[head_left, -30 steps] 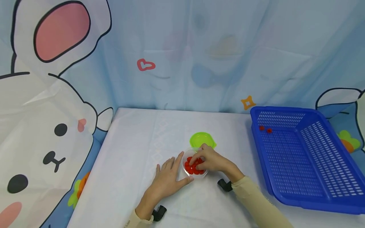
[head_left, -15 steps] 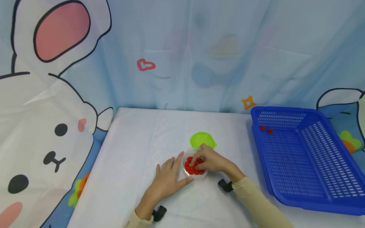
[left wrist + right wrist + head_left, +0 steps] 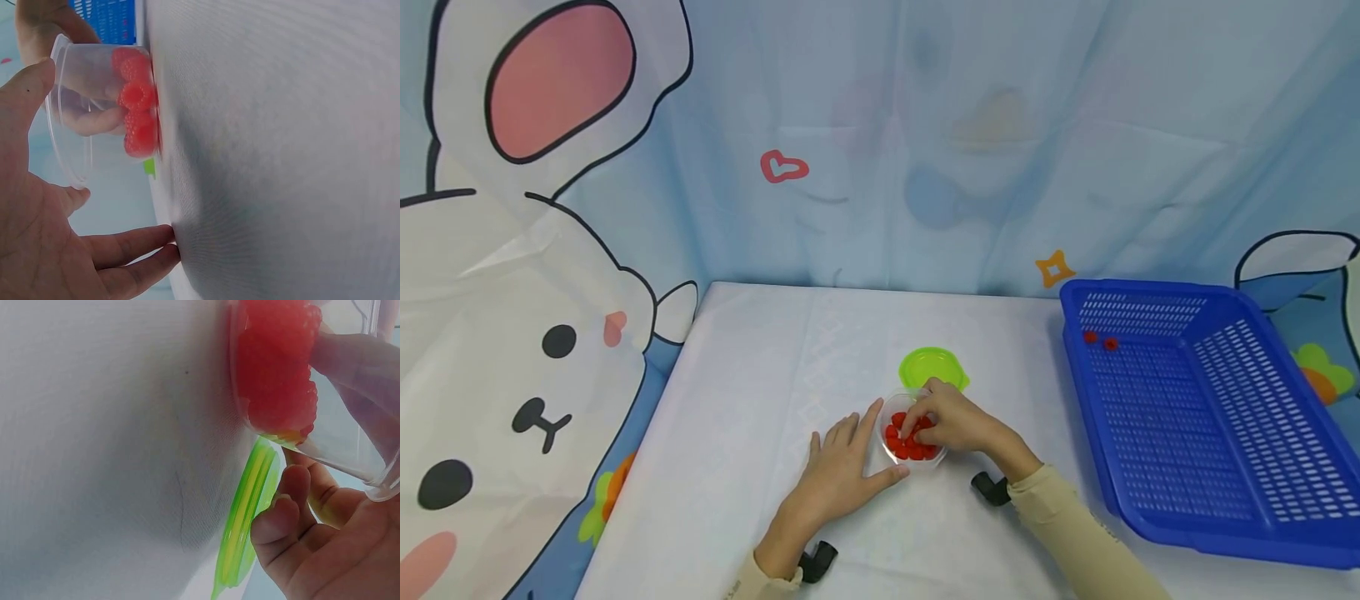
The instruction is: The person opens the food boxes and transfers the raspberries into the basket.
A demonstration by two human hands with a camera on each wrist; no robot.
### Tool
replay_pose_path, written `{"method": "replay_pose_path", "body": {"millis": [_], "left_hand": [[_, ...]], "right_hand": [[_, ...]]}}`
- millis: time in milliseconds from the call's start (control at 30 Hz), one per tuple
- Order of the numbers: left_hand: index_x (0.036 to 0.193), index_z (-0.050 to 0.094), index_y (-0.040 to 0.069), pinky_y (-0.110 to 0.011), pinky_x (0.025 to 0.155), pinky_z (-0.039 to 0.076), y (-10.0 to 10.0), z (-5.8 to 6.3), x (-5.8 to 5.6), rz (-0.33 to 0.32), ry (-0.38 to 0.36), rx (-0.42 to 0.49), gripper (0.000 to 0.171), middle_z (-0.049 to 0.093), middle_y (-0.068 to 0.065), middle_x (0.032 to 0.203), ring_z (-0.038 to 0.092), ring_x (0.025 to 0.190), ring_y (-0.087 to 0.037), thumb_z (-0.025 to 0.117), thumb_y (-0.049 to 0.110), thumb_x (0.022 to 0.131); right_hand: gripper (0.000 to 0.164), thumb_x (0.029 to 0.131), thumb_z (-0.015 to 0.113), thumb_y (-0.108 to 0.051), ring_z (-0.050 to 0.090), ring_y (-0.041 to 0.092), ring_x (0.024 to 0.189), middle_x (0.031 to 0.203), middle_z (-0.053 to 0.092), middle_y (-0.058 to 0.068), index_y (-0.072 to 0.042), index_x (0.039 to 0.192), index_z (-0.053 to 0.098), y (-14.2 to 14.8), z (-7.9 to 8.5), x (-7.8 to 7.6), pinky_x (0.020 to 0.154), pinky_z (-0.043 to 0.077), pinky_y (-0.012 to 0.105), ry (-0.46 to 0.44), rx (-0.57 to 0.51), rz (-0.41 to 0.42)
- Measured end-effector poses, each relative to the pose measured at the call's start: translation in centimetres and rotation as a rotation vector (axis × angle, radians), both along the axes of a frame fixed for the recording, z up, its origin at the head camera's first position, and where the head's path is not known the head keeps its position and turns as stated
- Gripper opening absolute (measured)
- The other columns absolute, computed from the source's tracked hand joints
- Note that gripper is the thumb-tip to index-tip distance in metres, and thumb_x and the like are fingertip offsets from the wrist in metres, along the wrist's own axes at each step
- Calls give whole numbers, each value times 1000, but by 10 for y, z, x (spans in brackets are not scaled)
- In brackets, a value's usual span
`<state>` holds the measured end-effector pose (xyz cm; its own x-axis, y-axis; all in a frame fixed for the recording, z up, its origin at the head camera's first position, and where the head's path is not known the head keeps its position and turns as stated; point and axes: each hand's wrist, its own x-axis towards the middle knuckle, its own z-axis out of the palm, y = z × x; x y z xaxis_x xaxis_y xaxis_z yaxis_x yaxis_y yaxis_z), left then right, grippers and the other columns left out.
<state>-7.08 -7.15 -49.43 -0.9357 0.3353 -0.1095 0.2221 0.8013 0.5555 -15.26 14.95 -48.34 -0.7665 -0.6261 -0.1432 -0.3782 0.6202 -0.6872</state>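
A clear plastic cup (image 3: 94, 56) stands on the white cloth with several red raspberries (image 3: 136, 97) in its bottom. My left hand (image 3: 835, 479) is at the cup's left side, thumb and forefinger straight and spread against the rim; two other fingertips rest on the cloth in the left wrist view. My right hand (image 3: 955, 417) dips thumb and forefinger into the cup, down among the fruit. Its other fingers are bent outside the wall in the right wrist view. I cannot tell if a raspberry is pinched. Just behind the cup lies a bright green lid (image 3: 928, 363).
At the right of the table stands a blue plastic basket (image 3: 1150, 288) with slotted sides. Two small red pieces (image 3: 1109, 343) lie near its back left corner. A light blue printed curtain (image 3: 880, 225) hangs behind the table.
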Motion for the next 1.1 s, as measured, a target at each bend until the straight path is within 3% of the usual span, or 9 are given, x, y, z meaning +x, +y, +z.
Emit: {"method": "replay_pose_path", "body": {"millis": [167,367,533,700,933,1100], "left_hand": [[162,13,31,-77,103,20,0,0,0,-1,-1,-5,96,39,-21,152,36,138,-44,52,77,87],[162,13,30,-77,102,20,0,1,0,-1,8,-9,95,40,-21,152,36,138,-44,53,75,88],[162,13,30,-77,102,21,1,0,0,-4,6,-11,96,40,-21,151,37,137,-45,52,76,87],[162,13,30,-77,103,20,0,1,-1,2,-3,-1,96,39,-22,152,36,138,-45,54,75,87],[162,15,30,-77,103,19,1,1,-1,10,-16,-3,96,39,-23,152,35,139,-44,54,75,87],[162,16,29,-77,103,19,3,1,-1,14,-16,3,96,40,-23,151,35,138,-45,57,73,86]], "right_hand": [[23,82,75,-1,45,25,98,98,53,4,-24,83,80,3,-1,0,67,51,29,14,-15,1],[20,85,76,-4,43,24,98,94,58,-2,-23,88,81,10,-5,-2,72,47,35,-21,-134,-21],[15,88,75,-6,44,27,97,98,61,1,-18,94,81,17,-3,-3,74,43,37,-98,-253,-99],[16,90,72,-9,46,28,94,100,64,2,-19,99,81,22,3,-3,70,41,34,-130,-299,-184],[13,91,75,-16,45,27,89,94,65,0,-17,102,80,31,15,2,68,37,36,-86,-305,-263],[13,92,75,-18,46,25,86,93,62,1,-16,103,80,38,34,8,68,38,35,-17,-308,-310]]}}
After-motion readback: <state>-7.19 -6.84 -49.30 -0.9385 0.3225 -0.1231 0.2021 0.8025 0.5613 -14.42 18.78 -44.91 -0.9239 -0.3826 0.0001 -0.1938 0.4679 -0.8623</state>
